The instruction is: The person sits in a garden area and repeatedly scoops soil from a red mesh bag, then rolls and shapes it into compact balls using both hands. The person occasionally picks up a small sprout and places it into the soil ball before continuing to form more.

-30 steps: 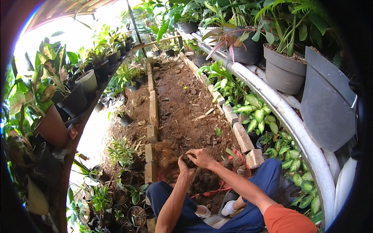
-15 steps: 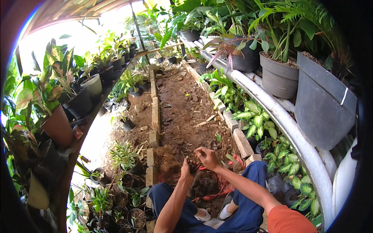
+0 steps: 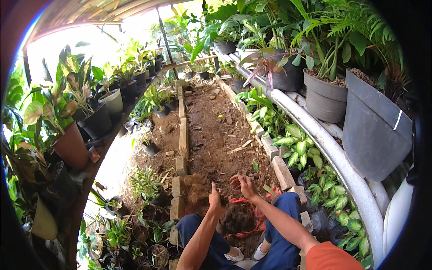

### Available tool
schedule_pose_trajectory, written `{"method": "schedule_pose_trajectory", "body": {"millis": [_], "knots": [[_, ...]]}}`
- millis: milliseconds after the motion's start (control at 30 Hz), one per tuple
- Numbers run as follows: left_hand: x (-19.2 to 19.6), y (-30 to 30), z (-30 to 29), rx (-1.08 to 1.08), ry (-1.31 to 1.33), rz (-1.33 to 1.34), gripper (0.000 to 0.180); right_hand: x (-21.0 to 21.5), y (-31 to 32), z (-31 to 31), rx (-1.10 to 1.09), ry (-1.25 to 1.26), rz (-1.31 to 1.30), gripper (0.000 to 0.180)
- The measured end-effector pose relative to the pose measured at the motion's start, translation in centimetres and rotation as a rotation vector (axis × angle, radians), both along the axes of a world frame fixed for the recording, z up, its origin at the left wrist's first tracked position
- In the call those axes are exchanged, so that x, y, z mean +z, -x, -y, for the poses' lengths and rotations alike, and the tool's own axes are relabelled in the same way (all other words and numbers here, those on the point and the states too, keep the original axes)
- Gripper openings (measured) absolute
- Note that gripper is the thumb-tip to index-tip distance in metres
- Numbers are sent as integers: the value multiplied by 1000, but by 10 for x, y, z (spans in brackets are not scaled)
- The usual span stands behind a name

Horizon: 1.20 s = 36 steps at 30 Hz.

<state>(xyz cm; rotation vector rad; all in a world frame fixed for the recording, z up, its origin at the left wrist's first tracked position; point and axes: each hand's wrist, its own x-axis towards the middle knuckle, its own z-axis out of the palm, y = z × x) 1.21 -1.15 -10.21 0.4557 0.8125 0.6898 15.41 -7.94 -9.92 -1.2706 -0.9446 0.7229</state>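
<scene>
My left hand [image 3: 216, 200] is over the dirt path with its thumb pointing up. Its other fingers are turned away, so whatever lies in the palm is hidden. A short way to its right, my right hand [image 3: 243, 185] has loosely bent fingers set apart, and I see nothing in them. Below both hands, between my knees, dark loose soil [image 3: 238, 216] lies in a heap on a red plastic sheet [image 3: 259, 216], whose crumpled edges show around it.
Brick edging [image 3: 181, 166] borders the dirt path [image 3: 211, 135]. Small potted plants [image 3: 158, 256] crowd the lower left. On the right, a pale pipe rail [image 3: 333, 155] runs beneath large pots [image 3: 375, 128]; leafy plants [image 3: 301, 144] grow below. More pots [image 3: 72, 146] line a left shelf.
My hands have moved a little apart; the right one's fingers have loosened from a pinch. The dark clump seen in my left hand before is now out of sight. The view has shifted slightly.
</scene>
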Motion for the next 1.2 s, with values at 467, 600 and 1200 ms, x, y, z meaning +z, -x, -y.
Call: {"method": "schedule_pose_trajectory", "body": {"millis": [467,600,1200], "knots": [[23,-1,15,-22,70,483,29,-10,-16,-15,-24,-20,-286,64],[13,-10,8,0,79,450,26,-5,-10,-19,-12,-30,-298,66],[8,-5,-4,98,-191,-28,24,-1,-6,-22,-17,-1,-298,71]]}}
